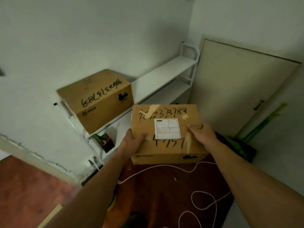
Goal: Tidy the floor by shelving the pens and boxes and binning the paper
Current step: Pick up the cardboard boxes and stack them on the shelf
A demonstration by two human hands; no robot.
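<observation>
Both hands hold a cardboard box (166, 134) in the air, just in front of the white shelf (166, 74): left hand (134, 141) grips its left edge, right hand (199, 131) curls over the right edge. A second box (97, 99) sits on the shelf's top tier. A white cord (202, 201) loops over the floor

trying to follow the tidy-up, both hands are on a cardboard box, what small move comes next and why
Probably carry the labelled brown cardboard box, gripped by the left hand and right hand, forward onto the white metal shelf. The top tier looks bare right of the other brown cardboard box already there.
</observation>
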